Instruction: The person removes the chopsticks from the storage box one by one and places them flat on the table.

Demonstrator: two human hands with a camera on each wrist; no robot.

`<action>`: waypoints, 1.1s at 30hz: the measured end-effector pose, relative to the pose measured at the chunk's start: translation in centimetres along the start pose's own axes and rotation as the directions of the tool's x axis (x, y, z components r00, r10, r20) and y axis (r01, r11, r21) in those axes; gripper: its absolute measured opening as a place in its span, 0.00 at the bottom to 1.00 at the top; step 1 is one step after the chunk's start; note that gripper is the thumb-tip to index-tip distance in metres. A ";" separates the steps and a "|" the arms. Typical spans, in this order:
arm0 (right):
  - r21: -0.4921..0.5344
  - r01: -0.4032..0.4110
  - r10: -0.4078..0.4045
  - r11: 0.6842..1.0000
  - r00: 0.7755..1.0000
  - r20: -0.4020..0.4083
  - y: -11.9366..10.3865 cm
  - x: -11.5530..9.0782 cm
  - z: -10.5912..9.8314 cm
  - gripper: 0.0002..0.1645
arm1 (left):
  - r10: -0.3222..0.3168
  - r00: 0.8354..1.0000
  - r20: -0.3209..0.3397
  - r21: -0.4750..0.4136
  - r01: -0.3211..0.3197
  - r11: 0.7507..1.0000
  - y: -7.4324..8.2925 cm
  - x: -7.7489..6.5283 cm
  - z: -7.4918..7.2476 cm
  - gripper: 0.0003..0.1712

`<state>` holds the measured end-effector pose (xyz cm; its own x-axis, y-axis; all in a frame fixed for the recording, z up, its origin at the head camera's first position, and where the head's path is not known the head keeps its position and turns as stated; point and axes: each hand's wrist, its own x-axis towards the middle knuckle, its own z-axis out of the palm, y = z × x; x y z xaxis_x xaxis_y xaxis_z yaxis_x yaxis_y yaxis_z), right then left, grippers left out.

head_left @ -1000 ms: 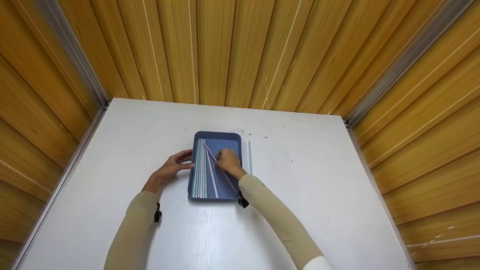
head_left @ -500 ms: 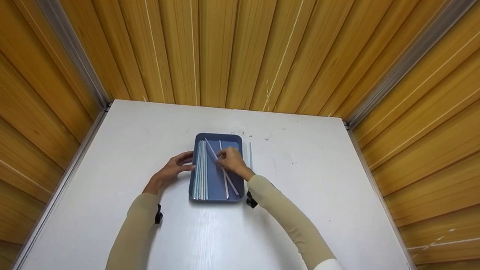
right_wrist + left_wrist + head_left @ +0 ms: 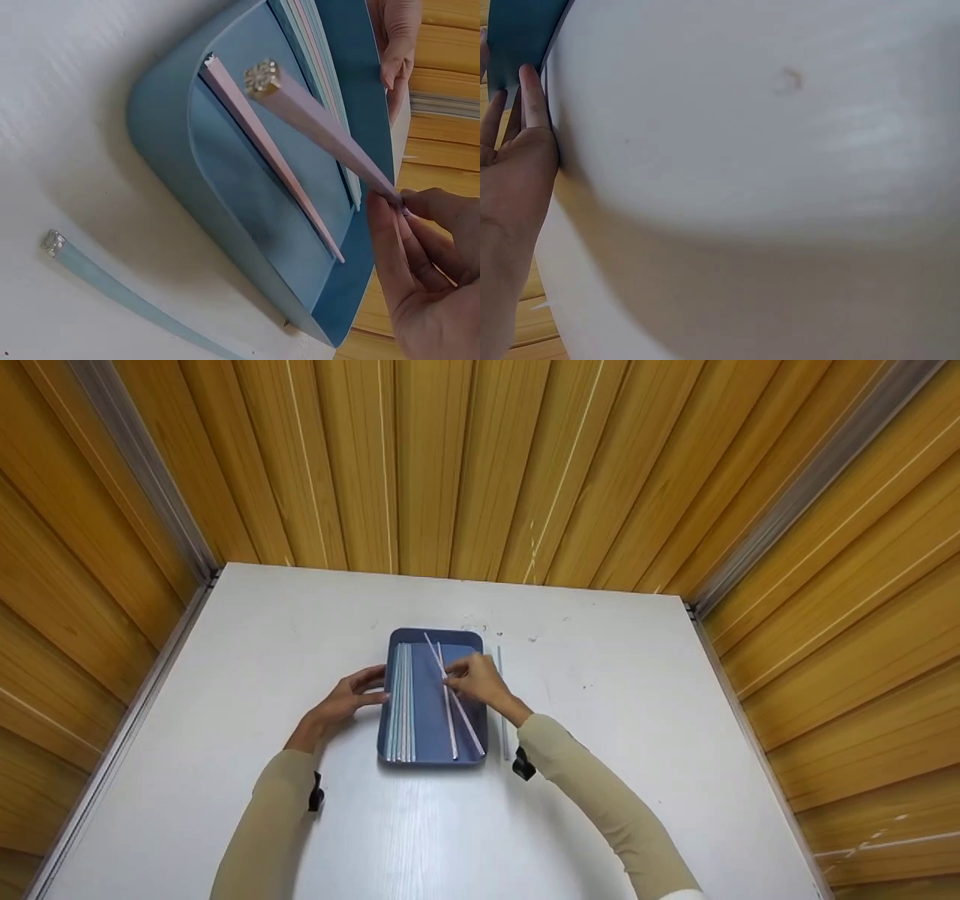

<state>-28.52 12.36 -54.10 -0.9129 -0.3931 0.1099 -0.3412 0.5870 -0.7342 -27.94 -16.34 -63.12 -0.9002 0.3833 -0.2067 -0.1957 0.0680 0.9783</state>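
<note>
A lilac chopstick (image 3: 330,135) with a metallic end is pinched between the thumb and fingers of my right hand (image 3: 484,681), slanting over the right half of a blue tray (image 3: 430,720). Beneath it, a pink chopstick (image 3: 270,165) lies lengthwise on the tray floor. Several pastel chopsticks (image 3: 403,705) lie side by side along the tray's left wall. My left hand (image 3: 346,699) rests its extended fingers and thumb against that wall from outside. In the left wrist view, the fingers (image 3: 534,97) lie along the tray's outer side.
On the white table (image 3: 637,720), a pale blue chopstick (image 3: 135,296) lies just right of the tray, partly behind my right wrist in the head view. Wood-patterned panels (image 3: 450,472) enclose the table at the back and sides.
The pink chopstick has shifted from beside the row to the tray's right half. My right hand has moved right with the lilac chopstick. The left hand stays at the tray wall.
</note>
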 end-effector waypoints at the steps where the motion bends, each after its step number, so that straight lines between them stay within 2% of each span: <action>1: 0.017 -0.002 0.002 1.000 1.000 -0.002 0.1 -0.1 -0.2 0.12 | 0.003 1.000 0.002 0.004 -0.003 1.000 0.0 0.0 0.0 0.44; 9: 0.067 -0.057 0.061 0.996 0.997 -0.046 1.6 -0.8 -2.1 0.12 | 0.020 1.000 0.010 0.025 -0.020 0.999 -0.2 0.2 0.1 0.44; 12: 0.114 -0.101 0.106 0.988 0.994 -0.038 2.1 -1.1 -2.7 0.13 | 0.017 1.000 0.009 0.025 -0.017 1.000 -0.2 0.2 0.2 0.43; 16: 0.238 -0.178 0.188 0.955 0.982 -0.020 2.8 -1.6 -3.4 0.15 | 0.015 1.000 0.016 0.019 -0.016 1.000 -0.2 0.3 0.1 0.43; 20: 0.309 -0.236 0.258 0.921 0.966 -0.032 3.6 -1.9 -4.2 0.15 | 0.022 1.000 0.021 0.026 -0.023 0.999 -0.2 0.2 -0.1 0.43; 25: 0.316 -0.280 0.315 0.906 0.947 -0.068 4.3 -2.4 -5.1 0.16 | 0.000 1.000 -0.004 0.026 0.000 1.000 -0.2 0.0 -0.3 0.44; 33: 0.274 -0.331 0.377 0.903 0.916 -0.135 6.3 -2.9 -5.4 0.14 | 0.002 1.000 -0.007 0.009 -0.002 1.000 -0.1 -0.2 -0.5 0.44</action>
<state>-29.27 21.01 -55.38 -0.9954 -0.0435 -0.0857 0.0556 0.4666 -0.8827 -27.94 -16.89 -63.18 -0.9031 0.3772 -0.2051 -0.1907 0.0756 0.9787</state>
